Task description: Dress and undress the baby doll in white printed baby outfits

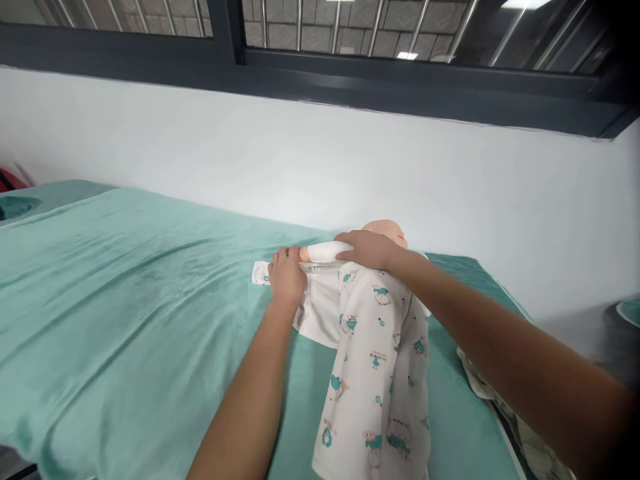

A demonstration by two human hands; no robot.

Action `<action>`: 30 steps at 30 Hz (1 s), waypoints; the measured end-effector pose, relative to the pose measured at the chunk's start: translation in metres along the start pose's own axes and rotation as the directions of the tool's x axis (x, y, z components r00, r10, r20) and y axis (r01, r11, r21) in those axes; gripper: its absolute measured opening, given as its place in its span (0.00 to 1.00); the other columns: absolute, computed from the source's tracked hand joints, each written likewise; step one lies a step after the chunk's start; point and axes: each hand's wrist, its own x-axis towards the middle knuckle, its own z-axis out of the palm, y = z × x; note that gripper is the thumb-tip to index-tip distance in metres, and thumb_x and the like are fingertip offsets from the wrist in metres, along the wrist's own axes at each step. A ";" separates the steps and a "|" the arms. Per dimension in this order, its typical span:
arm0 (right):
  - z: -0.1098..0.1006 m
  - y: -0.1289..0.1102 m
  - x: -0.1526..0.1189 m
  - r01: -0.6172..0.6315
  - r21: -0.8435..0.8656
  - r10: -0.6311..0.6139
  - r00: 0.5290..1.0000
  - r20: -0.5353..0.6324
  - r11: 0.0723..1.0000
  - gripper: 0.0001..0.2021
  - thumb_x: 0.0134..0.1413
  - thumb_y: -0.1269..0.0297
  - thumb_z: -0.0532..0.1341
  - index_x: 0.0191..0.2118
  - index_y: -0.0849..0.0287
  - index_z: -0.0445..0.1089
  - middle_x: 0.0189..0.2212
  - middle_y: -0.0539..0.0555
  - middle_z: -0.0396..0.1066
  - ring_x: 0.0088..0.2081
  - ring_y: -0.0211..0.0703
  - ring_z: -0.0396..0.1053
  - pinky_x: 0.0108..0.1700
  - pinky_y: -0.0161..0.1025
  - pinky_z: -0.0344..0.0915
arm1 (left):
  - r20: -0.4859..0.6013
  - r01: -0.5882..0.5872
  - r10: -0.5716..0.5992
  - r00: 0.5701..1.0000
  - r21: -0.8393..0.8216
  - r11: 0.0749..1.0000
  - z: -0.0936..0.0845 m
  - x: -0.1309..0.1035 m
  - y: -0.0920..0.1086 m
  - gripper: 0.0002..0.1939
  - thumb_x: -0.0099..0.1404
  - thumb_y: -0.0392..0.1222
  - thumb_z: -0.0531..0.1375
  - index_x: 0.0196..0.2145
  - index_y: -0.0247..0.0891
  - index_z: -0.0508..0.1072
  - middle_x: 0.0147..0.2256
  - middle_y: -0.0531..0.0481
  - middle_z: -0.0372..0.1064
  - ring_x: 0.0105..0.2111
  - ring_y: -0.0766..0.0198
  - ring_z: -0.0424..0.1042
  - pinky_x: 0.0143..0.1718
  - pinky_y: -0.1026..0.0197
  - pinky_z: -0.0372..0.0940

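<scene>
A baby doll [385, 228] lies on the green bed cover [150, 280], its head partly hidden behind my right hand. A white baby garment [373, 360] with teal and pink prints drapes over its body and runs down toward me. One doll arm, in a white sleeve [324, 252], points left. At its bare end, my left hand [287, 273] is closed around the doll's hand, with a printed cuff [260, 273] showing beyond it. My right hand [370, 248] grips the upper part of this sleeve near the shoulder, thumb below and fingers over the top.
A white wall [225, 160] rises behind the bed, with a dark window frame [320, 80] and metal bars above it. Some pale crumpled cloth [525, 433] lies at the lower right edge of the bed. Something red [13, 180] shows at the far left.
</scene>
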 end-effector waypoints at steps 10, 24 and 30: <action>0.026 -0.031 0.027 0.064 -0.004 -0.063 0.992 0.113 0.998 0.23 0.59 0.52 0.57 0.58 0.50 0.67 0.52 0.56 0.74 0.48 0.54 0.72 0.44 0.44 0.66 | 0.139 -0.225 0.215 0.967 0.057 0.973 0.010 -0.002 0.009 0.21 0.66 0.40 0.55 0.57 0.44 0.66 0.52 0.43 0.70 0.54 0.49 0.64 0.62 0.39 0.48; 0.122 0.081 -0.107 -0.234 0.274 0.353 0.742 -0.569 0.933 0.24 0.56 0.70 0.51 0.57 0.54 0.69 0.58 0.56 0.68 0.58 0.53 0.63 0.60 0.54 0.59 | 0.078 -0.061 0.050 0.996 0.147 0.987 0.005 -0.002 0.005 0.24 0.66 0.37 0.52 0.59 0.44 0.65 0.56 0.41 0.67 0.58 0.46 0.61 0.64 0.32 0.41; 0.119 0.088 -0.106 -0.375 0.357 0.516 0.564 -0.644 0.855 0.24 0.55 0.71 0.49 0.55 0.58 0.70 0.52 0.59 0.72 0.53 0.54 0.67 0.55 0.52 0.63 | -0.045 -0.055 0.048 0.998 -0.183 0.982 -0.015 -0.015 0.011 0.23 0.64 0.34 0.51 0.56 0.44 0.68 0.58 0.47 0.66 0.61 0.55 0.60 0.66 0.46 0.50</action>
